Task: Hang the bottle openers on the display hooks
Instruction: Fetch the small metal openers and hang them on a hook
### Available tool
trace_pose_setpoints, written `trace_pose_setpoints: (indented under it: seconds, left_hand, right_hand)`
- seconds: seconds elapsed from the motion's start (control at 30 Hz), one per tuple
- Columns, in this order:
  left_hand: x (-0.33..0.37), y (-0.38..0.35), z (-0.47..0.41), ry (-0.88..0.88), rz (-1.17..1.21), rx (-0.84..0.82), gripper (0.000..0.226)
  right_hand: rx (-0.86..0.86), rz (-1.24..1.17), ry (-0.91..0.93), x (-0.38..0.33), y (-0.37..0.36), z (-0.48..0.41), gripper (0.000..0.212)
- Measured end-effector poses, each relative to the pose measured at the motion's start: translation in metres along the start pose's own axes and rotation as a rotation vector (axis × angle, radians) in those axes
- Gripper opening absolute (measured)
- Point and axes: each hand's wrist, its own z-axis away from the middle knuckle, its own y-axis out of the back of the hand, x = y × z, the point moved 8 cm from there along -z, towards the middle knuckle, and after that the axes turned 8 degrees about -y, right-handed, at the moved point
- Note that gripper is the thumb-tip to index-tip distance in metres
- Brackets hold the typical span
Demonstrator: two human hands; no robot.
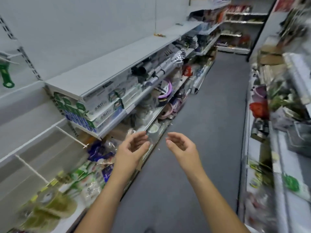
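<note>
The person stood in a shop aisle with both forearms stretched out over the grey floor (210,115). The left hand (133,148) hung near the front edge of the left-hand shelving (107,64), palm turned inward. Its grip was loose, the fingers gently curved and the thumb apart from them, with nothing in it. The right hand (180,146) was just beside it, a small gap between the two sets of fingertips. Its grip was slack in the same way, and it held nothing either.

One green bottle opener (6,76) hung at the far left edge of the view, well apart from both hands. It dangled from a hook (10,60) on the white back panel, its ring end lowest. Lower on that panel, nearer the person, two white display hooks (70,136) (32,168) stuck out bare above the bottom shelf.

To the right of the opener, a shelf carried stacked white boxes (104,106) with green and blue printing. Farther along the same run sat a purple basin (165,91) among blurred housewares. Below the bare hooks lay dark blue packets (99,151) and, nearer, yellow-green packaged goods (50,204) too blurred to name. Across the aisle on the right stood a second run of shelving (277,148), its stock smeared by motion, with a red item (259,109) showing at mid height.
</note>
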Motion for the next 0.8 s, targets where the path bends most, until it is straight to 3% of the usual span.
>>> trace_pose_setpoints:
  seconds: [0.57, 0.8]
  left_hand:
    - [-0.071, -0.144, -0.337, 0.01, 0.067, -0.071, 0.028]
    - [-0.106, -0.231, -0.477, 0.014, 0.019, -0.099, 0.027]
  right_hand:
    - [0.192, 0.047, -0.036, -0.036, 0.099, -0.332, 0.023]
    - [0.172, 0.067, 0.016, -0.052, 0.15, -0.491, 0.024]
